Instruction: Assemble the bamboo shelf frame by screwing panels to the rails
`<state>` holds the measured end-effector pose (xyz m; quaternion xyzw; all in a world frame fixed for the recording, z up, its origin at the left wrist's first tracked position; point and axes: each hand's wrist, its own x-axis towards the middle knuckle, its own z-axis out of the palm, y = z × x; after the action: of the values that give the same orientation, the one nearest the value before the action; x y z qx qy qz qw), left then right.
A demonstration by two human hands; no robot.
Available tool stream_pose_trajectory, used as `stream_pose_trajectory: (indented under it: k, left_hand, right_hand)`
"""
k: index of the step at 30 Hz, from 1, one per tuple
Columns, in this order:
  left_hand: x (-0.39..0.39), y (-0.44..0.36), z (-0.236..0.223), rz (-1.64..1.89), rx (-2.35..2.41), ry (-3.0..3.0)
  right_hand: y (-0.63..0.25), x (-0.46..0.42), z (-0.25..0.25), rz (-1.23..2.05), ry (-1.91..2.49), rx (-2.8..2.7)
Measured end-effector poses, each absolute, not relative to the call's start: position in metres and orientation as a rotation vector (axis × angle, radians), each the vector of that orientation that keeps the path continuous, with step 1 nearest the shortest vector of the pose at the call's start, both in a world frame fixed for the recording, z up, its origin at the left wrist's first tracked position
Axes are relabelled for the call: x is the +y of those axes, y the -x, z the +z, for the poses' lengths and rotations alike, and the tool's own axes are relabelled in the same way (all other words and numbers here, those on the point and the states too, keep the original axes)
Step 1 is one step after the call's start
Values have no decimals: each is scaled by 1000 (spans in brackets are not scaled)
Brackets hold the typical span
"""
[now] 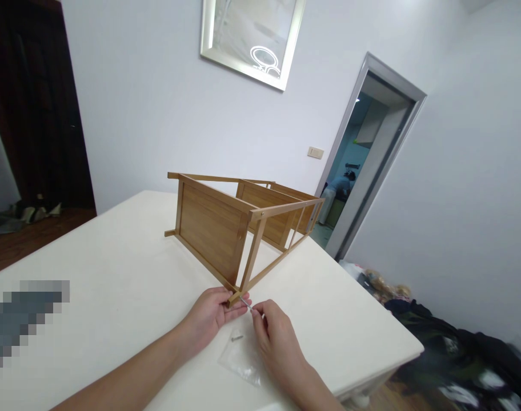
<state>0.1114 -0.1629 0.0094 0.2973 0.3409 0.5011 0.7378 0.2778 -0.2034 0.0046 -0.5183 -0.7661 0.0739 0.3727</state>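
Observation:
A wooden shelf rack [211,222] lies on its side on the white table [115,274], its panels standing upright. My left hand [213,308] is closed around the near lower leg end [235,298], thumb on top and fingers beneath. In the pinched fingers of my right hand [275,328] is a slim metal hex key [246,303], its tip against the frame by that leg end. Just below my hands sits a clear plastic bag [241,362], with a small screw [237,338] on or in it.
A blurred-out dark object [20,325] is at the table's left side. Dark clothes and bags [453,342] are heaped on the floor at the right. Beyond the table are a wall with a framed picture [252,40], and a doorway [350,160] with a person inside.

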Motion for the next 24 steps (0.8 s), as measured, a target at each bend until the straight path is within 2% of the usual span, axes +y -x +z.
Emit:
stream_pose_trajectory:
  k: [6,11,17,24]
  left_hand:
    - [-166,-110,9,1023,789,-744]
    - [-163,-102,5,905,1050,-915]
    - [-156,-94,6,800,1345,-1277]
    - [-162,-71,25,769,1575,-2132]
  right_hand:
    - [-277,-200,-1,-18,1316,-2051]
    - [-275,-202,-3,-185,1298,-2118]
    - [-280,-200,1,-89,1280,-2049]
    - [-291,-198,7,7,1285,-1927]
